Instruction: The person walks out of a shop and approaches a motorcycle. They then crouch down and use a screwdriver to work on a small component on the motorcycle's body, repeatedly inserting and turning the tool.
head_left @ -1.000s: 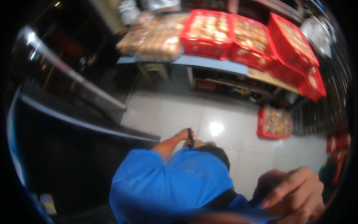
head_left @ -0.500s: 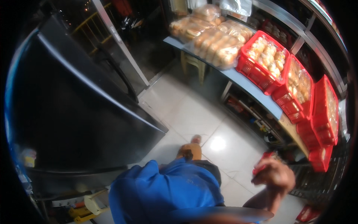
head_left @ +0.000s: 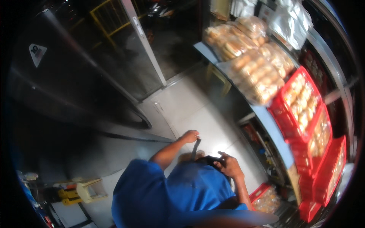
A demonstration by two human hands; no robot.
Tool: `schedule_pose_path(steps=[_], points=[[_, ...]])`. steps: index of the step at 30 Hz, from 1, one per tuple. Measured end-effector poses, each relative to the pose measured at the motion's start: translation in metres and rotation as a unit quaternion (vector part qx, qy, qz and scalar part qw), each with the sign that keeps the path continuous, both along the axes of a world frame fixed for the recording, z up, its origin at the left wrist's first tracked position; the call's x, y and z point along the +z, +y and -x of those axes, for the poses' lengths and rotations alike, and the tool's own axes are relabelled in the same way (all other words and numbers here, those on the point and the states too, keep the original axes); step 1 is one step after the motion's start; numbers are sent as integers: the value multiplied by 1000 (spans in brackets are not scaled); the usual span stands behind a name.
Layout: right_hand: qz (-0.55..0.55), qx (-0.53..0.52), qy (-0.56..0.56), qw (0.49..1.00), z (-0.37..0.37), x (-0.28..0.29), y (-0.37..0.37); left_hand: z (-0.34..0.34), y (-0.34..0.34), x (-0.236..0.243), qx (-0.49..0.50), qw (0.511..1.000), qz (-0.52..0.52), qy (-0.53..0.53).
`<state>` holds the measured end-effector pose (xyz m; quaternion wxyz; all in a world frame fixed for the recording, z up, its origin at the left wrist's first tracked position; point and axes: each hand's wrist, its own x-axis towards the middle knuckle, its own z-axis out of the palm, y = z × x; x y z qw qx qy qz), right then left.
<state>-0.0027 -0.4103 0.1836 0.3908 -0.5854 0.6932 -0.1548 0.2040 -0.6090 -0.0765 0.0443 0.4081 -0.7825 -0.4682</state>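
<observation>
In front of my waist, my left hand (head_left: 189, 136) reaches forward with its fingers closed at the upper end of a narrow black strap (head_left: 196, 149). The strap hangs down toward a dark, soft-looking thing (head_left: 211, 160) at the front of my blue shirt (head_left: 197, 186). Close by on the right, my right hand (head_left: 229, 166) is bent with curled fingers against that dark thing. A dark tip shows by its fingertips. What exactly it grips is hidden, and I cannot tell whether the dark thing is clothing or a pouch.
A large black appliance (head_left: 87, 152) stands on the left. To the right, a table (head_left: 268, 123) bears bagged bread (head_left: 254, 76) and red crates (head_left: 277, 110) of packed buns. Another red crate (head_left: 255, 193) sits low by my right forearm. A glass door (head_left: 146, 45) is ahead.
My left hand has come into view at the strap. My right hand has moved from the lower right in to my waist. The view has shifted, bringing the table farther right.
</observation>
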Motion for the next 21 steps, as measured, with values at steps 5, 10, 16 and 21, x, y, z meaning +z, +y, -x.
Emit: schedule_pose_path(steps=[5,10,16,21], points=[[-12,149,35,988,50,-52,-90,12,-13,6,75,995,-58,-43],[-71,263,0,962,61,-43,-183,-64,62,-105,70,973,-209,-73],[-56,210,-26,976,117,-70,-274,6,-41,-32,93,939,-178,-278],[-101,29,-145,984,144,-123,-308,6,-122,-82,284,939,-183,59]])
